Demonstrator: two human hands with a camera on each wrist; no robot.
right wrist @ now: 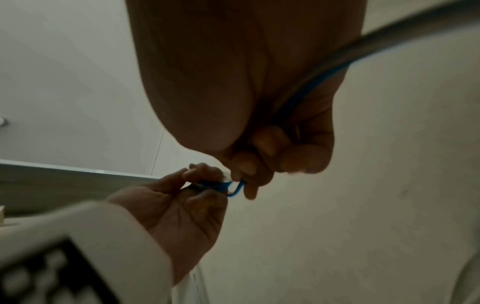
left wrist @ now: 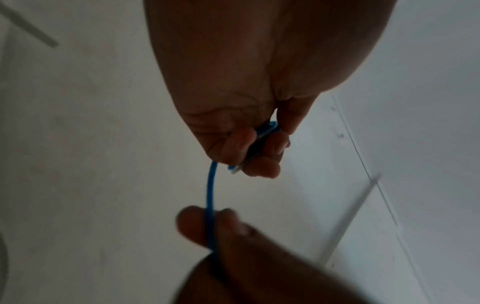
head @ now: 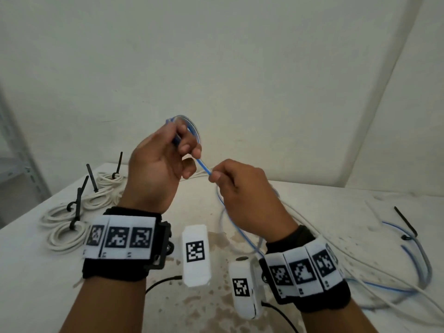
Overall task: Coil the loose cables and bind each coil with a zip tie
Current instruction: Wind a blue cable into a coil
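left hand: I see it clamped on the small blue cable coil, raised above the table
right hand: pinching the cable's loose run beside that coil
risk: I'd expect loops springing open if my left grip slackens; the tail may snag

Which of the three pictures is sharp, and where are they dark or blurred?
Head view: bright and mostly sharp, edges bent by the wide lens. Left wrist view: dim, the left hand in shadow, the right hand blurred. Right wrist view: dim, the blue cable smeared, the wristband out of focus.
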